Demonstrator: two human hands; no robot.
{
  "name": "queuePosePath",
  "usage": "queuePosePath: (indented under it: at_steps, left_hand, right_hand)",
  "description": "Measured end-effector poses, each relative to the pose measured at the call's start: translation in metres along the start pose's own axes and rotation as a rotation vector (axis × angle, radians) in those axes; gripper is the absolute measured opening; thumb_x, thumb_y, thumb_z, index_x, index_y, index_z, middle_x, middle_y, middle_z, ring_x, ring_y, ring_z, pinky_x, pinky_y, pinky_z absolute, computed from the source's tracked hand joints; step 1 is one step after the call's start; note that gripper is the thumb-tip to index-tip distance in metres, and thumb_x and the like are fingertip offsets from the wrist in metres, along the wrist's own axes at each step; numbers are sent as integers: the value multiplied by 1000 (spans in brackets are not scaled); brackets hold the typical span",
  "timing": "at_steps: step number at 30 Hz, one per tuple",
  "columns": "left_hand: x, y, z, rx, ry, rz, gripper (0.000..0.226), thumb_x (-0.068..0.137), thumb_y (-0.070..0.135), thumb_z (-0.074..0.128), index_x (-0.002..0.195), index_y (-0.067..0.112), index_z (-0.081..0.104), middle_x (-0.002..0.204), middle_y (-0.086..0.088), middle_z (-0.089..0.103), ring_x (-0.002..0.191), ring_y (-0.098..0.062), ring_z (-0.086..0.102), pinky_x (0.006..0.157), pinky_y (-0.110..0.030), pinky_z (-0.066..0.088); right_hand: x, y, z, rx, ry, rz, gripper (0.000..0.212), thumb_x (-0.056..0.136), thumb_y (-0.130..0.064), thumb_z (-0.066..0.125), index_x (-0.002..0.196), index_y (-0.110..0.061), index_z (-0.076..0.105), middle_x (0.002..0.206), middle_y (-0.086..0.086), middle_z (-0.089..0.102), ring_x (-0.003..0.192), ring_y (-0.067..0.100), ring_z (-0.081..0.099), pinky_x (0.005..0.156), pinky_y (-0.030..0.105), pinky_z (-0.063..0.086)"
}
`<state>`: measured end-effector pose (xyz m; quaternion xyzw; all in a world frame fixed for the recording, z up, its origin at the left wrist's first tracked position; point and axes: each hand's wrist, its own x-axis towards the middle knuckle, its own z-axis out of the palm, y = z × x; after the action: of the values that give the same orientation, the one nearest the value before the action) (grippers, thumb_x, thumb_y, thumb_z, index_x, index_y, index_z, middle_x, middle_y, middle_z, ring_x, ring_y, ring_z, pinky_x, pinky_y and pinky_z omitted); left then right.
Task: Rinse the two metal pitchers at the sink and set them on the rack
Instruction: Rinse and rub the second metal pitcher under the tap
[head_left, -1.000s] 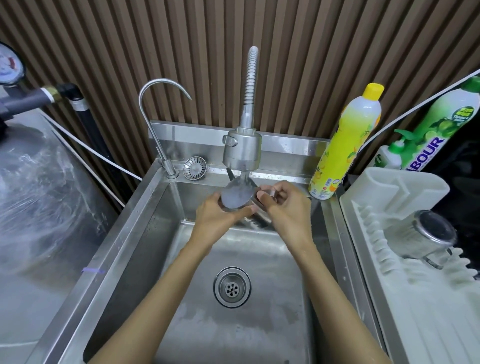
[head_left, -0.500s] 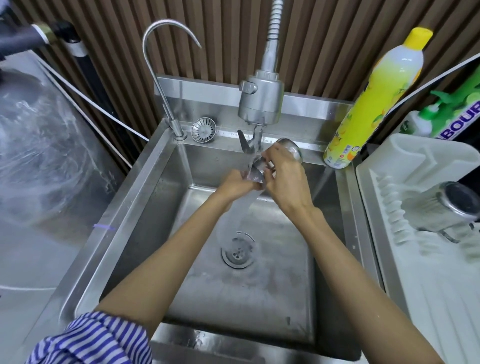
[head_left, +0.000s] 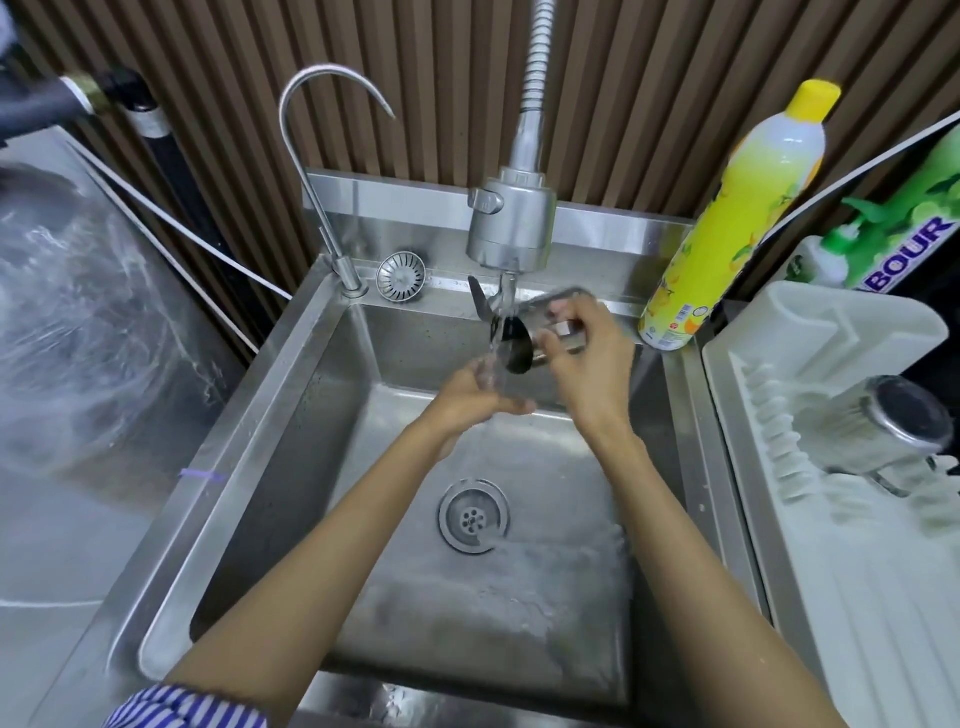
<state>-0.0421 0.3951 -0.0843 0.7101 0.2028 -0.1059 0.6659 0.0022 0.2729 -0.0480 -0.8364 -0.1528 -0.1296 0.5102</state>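
The second pitcher (head_left: 550, 332) is lying on its side under the spray head (head_left: 511, 221) now, its dark mouth turned left into the falling water, where half a second ago both hands were bunched round it. The right hand (head_left: 587, 358) is wrapping over the body from above, fingers curled round the metal and gripping it firmly. The left hand (head_left: 475, 397) is coming away: it has dropped below the mouth and is sitting half open, palm up, cupped in the stream with nothing in its grasp. A second back the water wasn't running at all, so this reads as the rinse proper getting under way, with the inside now being flushed.

Runoff is spreading across the sink (head_left: 249, 447) floor towards the drain (head_left: 474, 516). Over on the right, the first pitcher (head_left: 878, 426) is already lying tipped on the white rack (head_left: 831, 571), so half the job looks done. What's left, by my reckoning, is finishing this rinse and carrying the pitcher across, past the yellow bottle (head_left: 737, 218) standing at the sink's back corner. One-handed and wet, that grip could slip.
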Motion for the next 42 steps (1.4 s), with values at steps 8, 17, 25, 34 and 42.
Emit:
queuePosePath:
  at_steps: [8, 17, 25, 34, 42]
  left_hand:
    - [-37, 9, 20, -12, 480, 517, 87, 61, 13, 86, 133, 25, 39, 127, 10, 56, 114, -6, 54, 97, -14, 39]
    - [-60, 39, 0, 110, 540, 584, 77, 54, 30, 90, 119, 21, 50, 105, 12, 59, 98, -1, 58, 88, -9, 41]
    - [-54, 35, -2, 32, 295, 339, 58, 54, 56, 80, 99, 25, 60, 98, 10, 70, 95, -5, 66, 94, -28, 51]
    - [-44, 48, 7, 34, 425, 536, 88, 57, 23, 87, 131, 11, 41, 104, 18, 59, 100, 0, 60, 95, -18, 44]
    - [-63, 55, -3, 414, 737, 688, 95, 50, 52, 77, 128, 4, 52, 102, 6, 41, 98, -10, 46, 91, -11, 35]
  right_hand:
    - [-19, -6, -16, 820, -148, 491, 24, 86, 0, 60, 72, -15, 47, 108, 5, 70, 97, 16, 65, 85, 26, 51]
    - [-20, -34, -25, 567, -156, 436, 17, 89, -20, 61, 77, -12, 51, 80, 10, 69, 82, 23, 69, 74, 34, 60]
    - [-17, -45, -34, 45, -40, 371, 29, 77, -45, 68, 66, -23, 52, 75, 7, 71, 75, 30, 69, 74, 50, 56]
    - [-14, -47, -23, 598, -29, 369, 16, 89, -7, 58, 79, -12, 46, 111, -4, 68, 93, -2, 65, 82, 11, 47]
    - [-19, -37, -12, 830, -217, 492, 15, 93, -17, 53, 84, -5, 50, 83, 10, 65, 89, 25, 67, 78, 32, 59]
